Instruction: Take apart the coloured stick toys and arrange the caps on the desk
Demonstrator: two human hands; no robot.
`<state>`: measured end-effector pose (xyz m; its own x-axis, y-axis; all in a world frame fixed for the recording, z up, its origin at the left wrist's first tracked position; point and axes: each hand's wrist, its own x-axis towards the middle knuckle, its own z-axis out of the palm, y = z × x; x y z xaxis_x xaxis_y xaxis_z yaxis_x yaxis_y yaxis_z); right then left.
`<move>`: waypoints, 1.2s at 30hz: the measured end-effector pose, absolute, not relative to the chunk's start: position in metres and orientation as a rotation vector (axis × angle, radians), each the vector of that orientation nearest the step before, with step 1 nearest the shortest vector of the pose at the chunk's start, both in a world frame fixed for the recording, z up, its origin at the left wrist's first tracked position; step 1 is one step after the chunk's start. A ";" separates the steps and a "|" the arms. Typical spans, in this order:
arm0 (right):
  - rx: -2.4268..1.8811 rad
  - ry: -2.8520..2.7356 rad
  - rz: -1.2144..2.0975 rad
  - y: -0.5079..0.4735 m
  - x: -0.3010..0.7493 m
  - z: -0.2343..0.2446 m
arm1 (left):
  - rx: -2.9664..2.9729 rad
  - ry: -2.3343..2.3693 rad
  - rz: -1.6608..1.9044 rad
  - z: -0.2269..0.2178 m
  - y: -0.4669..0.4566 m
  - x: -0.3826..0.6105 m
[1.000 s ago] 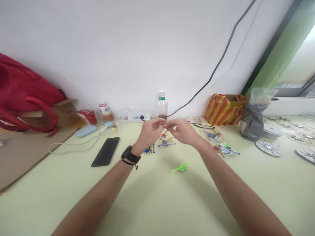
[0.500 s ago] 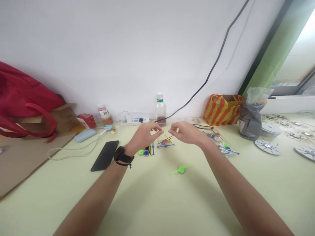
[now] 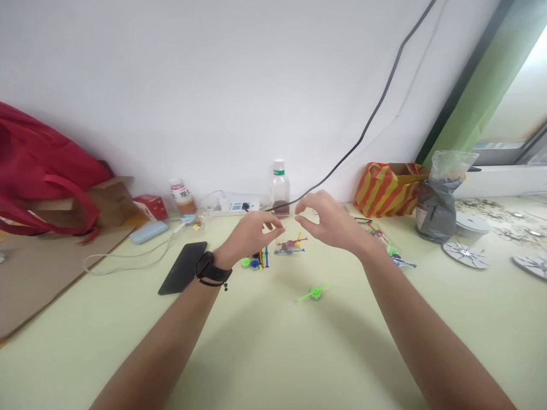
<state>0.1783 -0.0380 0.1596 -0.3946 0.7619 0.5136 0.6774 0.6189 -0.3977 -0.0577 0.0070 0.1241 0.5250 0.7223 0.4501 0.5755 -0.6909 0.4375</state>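
Observation:
My left hand [image 3: 255,234], with a dark watch at its wrist, hovers over the table with curved fingers. A small gap shows between its thumb and fingers, and nothing is visible in it. My right hand [image 3: 328,221] is raised, thumb and fingers apart, holding nothing. Below and between them rests a small plastic spinner with red, yellow and blue arms [image 3: 291,246]. Nearer to me is a green spinner [image 3: 315,294] with two long arms, slightly blurred. Beside my left hand lie coloured plastic rods and round pieces [image 3: 256,262], partly hidden.
A black phone [image 3: 183,269] lies left of my left wrist. Behind stand a clear bottle [image 3: 280,191], a power strip [image 3: 235,206] and a striped bag [image 3: 387,188]. Bagged plastic parts [image 3: 391,250] and a grey-white disc [image 3: 465,255] lie at right. A black cable [image 3: 363,134] hangs down.
My right hand has risen and moved slightly away from my left, its thumb and fingers spreading apart. The red-armed spinner's arms point differently. My left hand has hardly moved.

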 end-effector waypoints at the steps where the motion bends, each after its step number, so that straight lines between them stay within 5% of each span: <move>1: -1.114 -2.193 0.193 -0.043 0.177 0.163 | 2.535 1.086 0.906 0.124 0.007 -0.057; 7: -1.192 -2.839 0.853 -0.058 0.148 0.149 | 2.563 1.107 0.925 0.123 0.008 -0.058; 12: -1.482 -3.072 0.996 -0.050 0.115 0.115 | 2.540 1.106 0.980 0.122 0.008 -0.057; 22: -0.868 -2.524 1.190 -0.030 0.169 0.147 | 2.505 1.064 0.997 0.122 0.007 -0.056; 28: -0.993 -1.998 0.896 -0.039 0.209 0.181 | 2.439 1.038 0.986 0.119 0.008 -0.059; 36: -1.030 -1.808 0.329 -0.030 0.196 0.166 | 2.445 1.055 0.966 0.119 0.010 -0.060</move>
